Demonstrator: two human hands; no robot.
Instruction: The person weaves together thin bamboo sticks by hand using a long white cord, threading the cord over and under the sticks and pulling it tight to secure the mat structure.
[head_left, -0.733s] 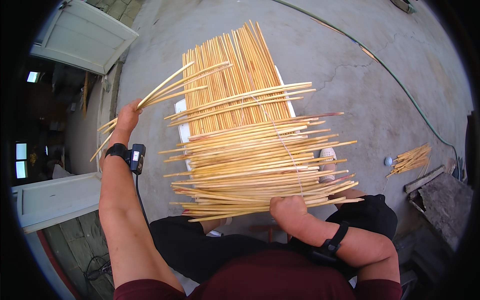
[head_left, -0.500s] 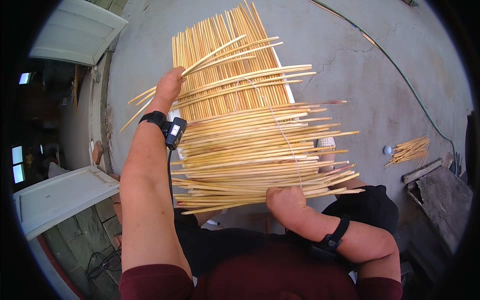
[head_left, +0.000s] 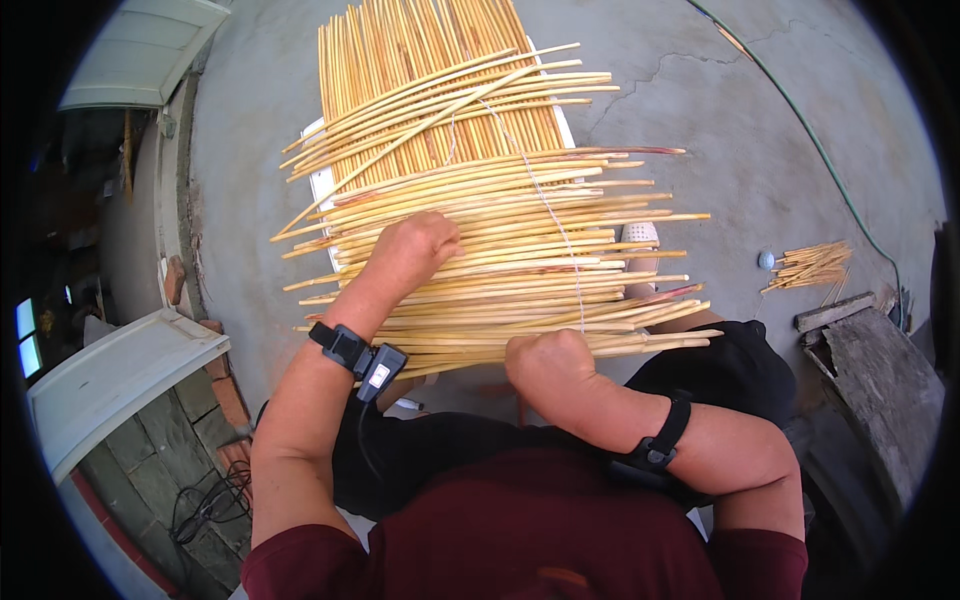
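A wide layer of peeled wooden sticks [head_left: 480, 215] lies crosswise before me, with a thin white string [head_left: 545, 200] running over it. My left hand [head_left: 420, 243] is on the middle of this layer, its fingers curled and pressed together; what they pinch is hidden. At the near edge my right hand [head_left: 550, 362] is closed in a fist around the nearest sticks, beside the string's lower end. Farther off, several loose sticks [head_left: 450, 95] lie across a bed of lengthwise sticks [head_left: 400, 40], one of them slanting over the others.
A white board [head_left: 322, 185] shows under the sticks. On the grey concrete floor [head_left: 700, 140] at right are a green hose [head_left: 800, 130], a small pile of short sticks [head_left: 808, 265] and a weathered plank [head_left: 880, 380]. At left stand white door panels [head_left: 130, 385] near a black cable [head_left: 212, 500].
My left hand has let go of the few sticks at the far side and come nearer, onto the crosswise layer. My right hand stays at the near edge. The whole view has shifted slightly.
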